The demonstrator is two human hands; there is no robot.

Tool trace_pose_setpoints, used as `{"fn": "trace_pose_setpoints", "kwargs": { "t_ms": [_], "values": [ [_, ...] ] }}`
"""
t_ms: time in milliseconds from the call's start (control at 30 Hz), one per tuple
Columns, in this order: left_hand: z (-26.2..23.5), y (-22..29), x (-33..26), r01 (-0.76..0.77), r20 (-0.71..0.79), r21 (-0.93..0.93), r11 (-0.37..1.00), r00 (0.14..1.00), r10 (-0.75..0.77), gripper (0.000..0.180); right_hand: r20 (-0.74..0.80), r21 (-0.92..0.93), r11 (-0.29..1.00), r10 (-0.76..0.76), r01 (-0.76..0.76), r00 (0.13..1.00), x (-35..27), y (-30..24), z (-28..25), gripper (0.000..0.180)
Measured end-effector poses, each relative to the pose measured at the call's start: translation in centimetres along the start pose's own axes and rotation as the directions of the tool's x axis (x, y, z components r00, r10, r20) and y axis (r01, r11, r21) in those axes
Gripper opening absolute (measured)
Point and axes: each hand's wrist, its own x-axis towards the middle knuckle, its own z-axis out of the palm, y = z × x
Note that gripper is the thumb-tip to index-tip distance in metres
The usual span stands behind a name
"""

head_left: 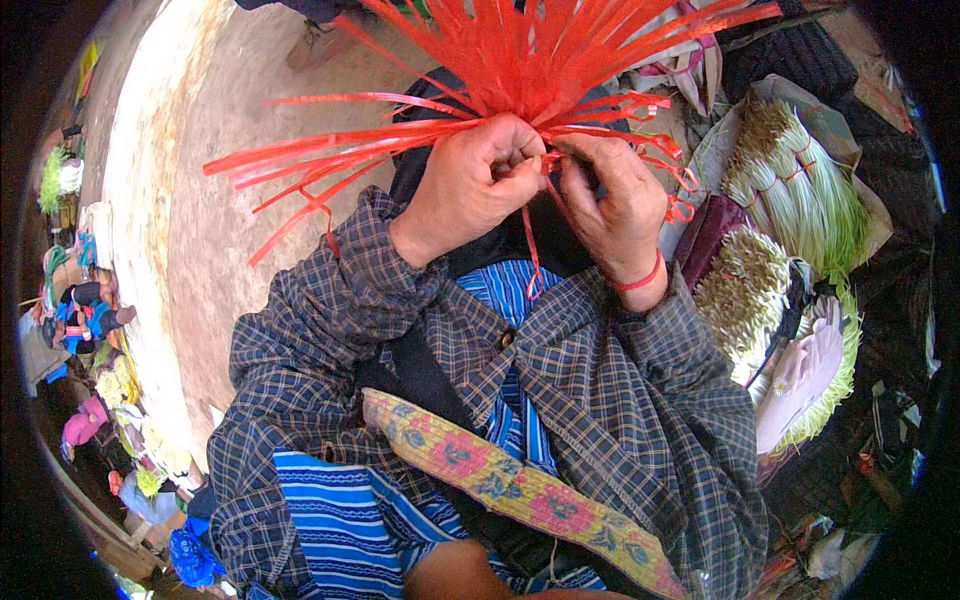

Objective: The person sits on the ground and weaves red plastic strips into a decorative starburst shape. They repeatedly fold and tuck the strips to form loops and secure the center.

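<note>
Down at the lower edge, a flowered cloth strap runs slantwise across the blue striped garment, and both dark checked sleeves rise from there toward the middle. Up come the 2 hands, knuckle to knuckle at chest height. The left hand is curled into a fist, clenched around the gathered stems of the bunch of thin red plastic strips. The right hand, a red band round its wrist, pinches 1 loose strip between thumb and fingers, touching the left hand; a single strand dangles below them over the dark lap. The strips fan upward and sideways past the top edge. Left of the hands, bare sandy ground lies open. Right side is crowded: bundles of pale green stalks, tied with red strips, sit just beside the right forearm
</note>
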Motion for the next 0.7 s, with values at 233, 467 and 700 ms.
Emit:
{"fn": "trace_pose_setpoints", "kwargs": {
  "t_ms": [233,467,700],
  "values": [
    [0.0,-0.1,-0.1,-0.132,0.092,0.27,0.954,0.99,0.111,0.006,0.031,0.266,0.905,0.338,-0.333,0.941,-1.0,0.2,-0.3,0.011],
    [-0.4,0.1,0.1,-0.14,0.046,0.168,0.976,0.99,0.134,0.008,0.143,0.002,0.954,0.297,-0.301,0.944,-0.4,-0.6,-1.0,0.016],
    [0.0,-0.2,-0.2,-0.138,0.141,0.177,0.974,0.984,0.113,0.009,0.154,0.113,0.967,0.21,-0.228,0.966,-1.3,0.8,-1.1,0.011]
  ]
}}
